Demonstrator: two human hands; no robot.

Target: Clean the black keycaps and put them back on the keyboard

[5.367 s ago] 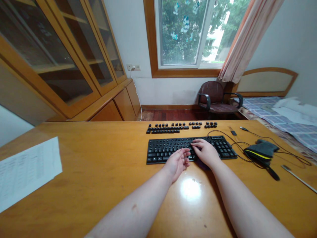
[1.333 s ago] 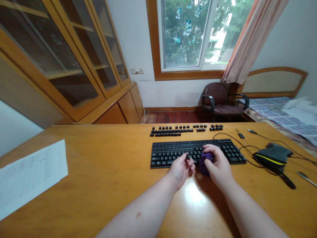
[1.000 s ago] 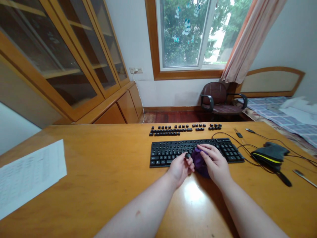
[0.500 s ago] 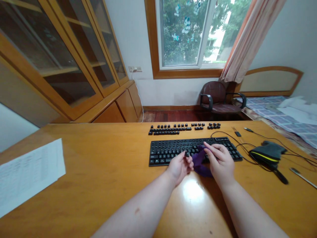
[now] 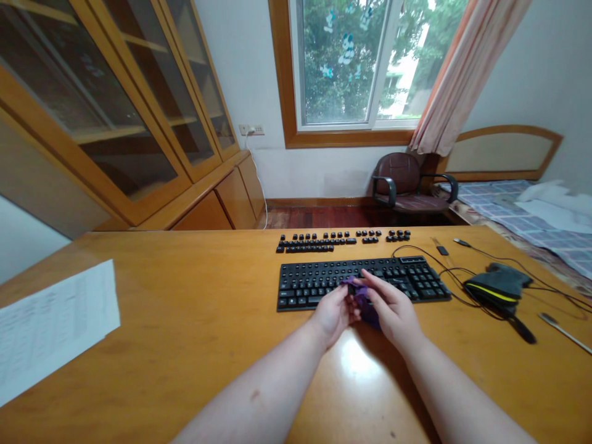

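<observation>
A black keyboard [image 5: 324, 280] lies on the wooden desk [image 5: 185, 308], with several of its keys taken out. My left hand [image 5: 333, 312] is closed in front of it; the small black keycap it pinches is now covered by cloth. My right hand [image 5: 391, 308] holds a purple cloth [image 5: 363, 300] and presses it against the left hand's fingertips. Both hands meet just before the keyboard's front edge. Rows of loose black keycaps [image 5: 324, 240] lie behind the keyboard.
A printed paper sheet [image 5: 50, 324] lies at the desk's left edge. A black and yellow device [image 5: 497, 287] with cables, a pen-like tool [image 5: 562, 325] and a small black piece [image 5: 443, 250] lie at the right. A chair [image 5: 407, 185] and bed stand beyond the desk.
My left hand lifted a keycap off the keyboard. My right hand picked up the purple cloth, spread it, then brought it left onto the keycap, which it now covers.
</observation>
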